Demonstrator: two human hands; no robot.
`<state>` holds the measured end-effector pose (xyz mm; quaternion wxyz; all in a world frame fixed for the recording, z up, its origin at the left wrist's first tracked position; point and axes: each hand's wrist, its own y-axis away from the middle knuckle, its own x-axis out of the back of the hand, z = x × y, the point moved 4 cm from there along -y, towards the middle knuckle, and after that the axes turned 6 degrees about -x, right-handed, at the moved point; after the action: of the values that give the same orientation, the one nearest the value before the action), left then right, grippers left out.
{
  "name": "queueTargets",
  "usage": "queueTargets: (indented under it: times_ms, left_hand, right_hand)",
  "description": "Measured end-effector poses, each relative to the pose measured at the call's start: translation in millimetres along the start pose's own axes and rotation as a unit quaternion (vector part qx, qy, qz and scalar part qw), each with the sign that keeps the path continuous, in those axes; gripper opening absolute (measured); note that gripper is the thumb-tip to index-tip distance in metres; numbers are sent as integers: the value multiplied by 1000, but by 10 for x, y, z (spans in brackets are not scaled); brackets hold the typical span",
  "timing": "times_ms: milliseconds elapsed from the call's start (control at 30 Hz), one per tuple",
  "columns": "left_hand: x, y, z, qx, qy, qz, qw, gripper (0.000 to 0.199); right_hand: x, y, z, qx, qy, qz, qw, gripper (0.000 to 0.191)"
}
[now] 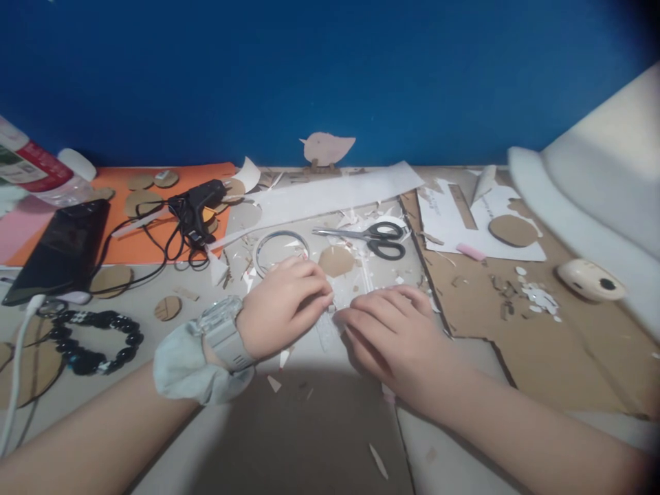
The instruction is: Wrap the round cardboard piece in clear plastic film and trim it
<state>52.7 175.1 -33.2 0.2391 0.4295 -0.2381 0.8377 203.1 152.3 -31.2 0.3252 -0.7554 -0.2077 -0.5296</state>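
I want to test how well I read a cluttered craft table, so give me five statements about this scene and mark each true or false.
1. Neither hand is holding the scissors. True.
2. The glue gun is to the right of the scissors. False: the glue gun lies to their left.
3. A watch is on the left wrist. True.
4. The beaded bracelet is on the right wrist. False: the beaded bracelet lies on the table.
5. The pink bird cutout lies flat. False: the pink bird cutout stands upright before the blue wall.
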Motion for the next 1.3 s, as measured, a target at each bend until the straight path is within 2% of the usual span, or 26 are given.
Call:
queueTargets:
  times_ms: [500,733,867,1000,1300]
  left_hand:
    - [2,11,-13,-3,0,0,1000,18]
    - [-10,20,-21,0,-2,18,1000,15]
    - [-11,20,-22,-3,-6,22,1000,15]
    - [-16,13,-23,-5,-8,16,1000,16]
    - [-16,-12,-18,-4,-24,13,1000,17]
  right_hand:
    - [4,-18,5,-5,-5,1,1000,18]
    - [-30,-6,24,5,-8,12,1000,18]
    - [-17,-30,56,19,-27,-23,999,20]
    - [5,-85,70,36,0,-59,998,26]
    - [17,-133,-52,112,106,14,988,23]
